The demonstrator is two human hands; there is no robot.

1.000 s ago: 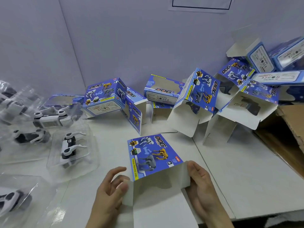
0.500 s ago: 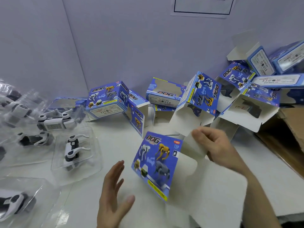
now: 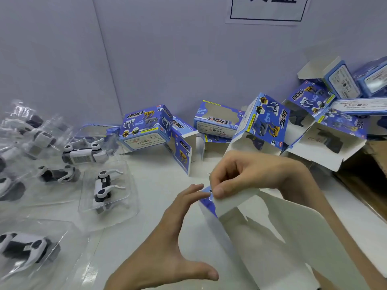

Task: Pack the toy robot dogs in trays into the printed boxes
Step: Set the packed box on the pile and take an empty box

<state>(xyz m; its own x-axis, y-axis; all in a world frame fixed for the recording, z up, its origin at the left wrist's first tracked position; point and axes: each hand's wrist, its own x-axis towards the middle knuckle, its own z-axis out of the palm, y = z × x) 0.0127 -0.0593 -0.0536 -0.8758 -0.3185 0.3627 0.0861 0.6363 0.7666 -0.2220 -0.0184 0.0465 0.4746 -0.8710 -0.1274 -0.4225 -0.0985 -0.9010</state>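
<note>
Wall sign (image 3: pixel 266 9) cut by top edge, characters unreadable. Far-left trays (image 3: pixel 25 130) smeared by blur, dogs inside can't be counted. Bottom-left toy dog (image 3: pixel 25 248) cropped by left edge. Held box (image 3: pixel 268 227): printed face mostly hidden behind the pinching right hand (image 3: pixel 251 172) and its own white flap, lower part runs off the bottom edge. Left hand (image 3: pixel 167 248) fingertips at the box edge, contact unclear; forearm cropped. Far-right boxes (image 3: pixel 372 80) cropped and blurry. Label print on back box (image 3: pixel 144 141) too small to read. Brown carton (image 3: pixel 370 170) cut by right edge.
</note>
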